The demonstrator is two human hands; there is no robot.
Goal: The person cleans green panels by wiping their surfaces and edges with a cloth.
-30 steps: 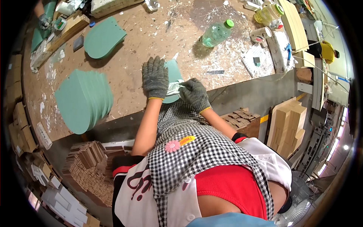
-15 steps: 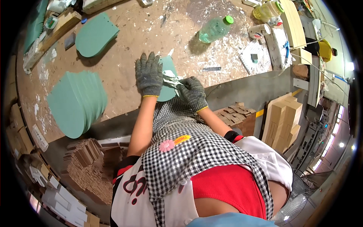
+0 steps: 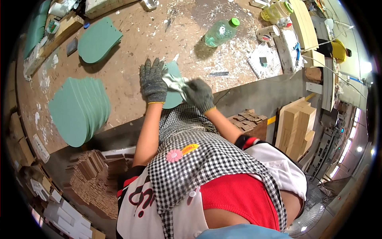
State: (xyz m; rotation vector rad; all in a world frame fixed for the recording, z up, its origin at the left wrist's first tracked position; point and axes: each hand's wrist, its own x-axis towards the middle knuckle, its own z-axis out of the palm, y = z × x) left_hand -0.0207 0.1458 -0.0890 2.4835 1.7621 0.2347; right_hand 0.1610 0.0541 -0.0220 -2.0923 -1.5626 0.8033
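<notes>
Okay, I see green panel [image 3: 172,99] between hands: left hand [image 3: 153,81] flat, spread at its left edge, right hand [image 3: 199,95] clutching white rag [image 3: 174,82] across it

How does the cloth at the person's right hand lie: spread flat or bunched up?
Bunched up: the cloth shows uneven folds at the right hand, leaving much of the green board uncovered.

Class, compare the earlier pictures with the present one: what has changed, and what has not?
The pale cloth has spread farther from the body along the green panel, toward the left hand. The right hand still grips it. Left hand, green stack and bottle stay put.
</notes>
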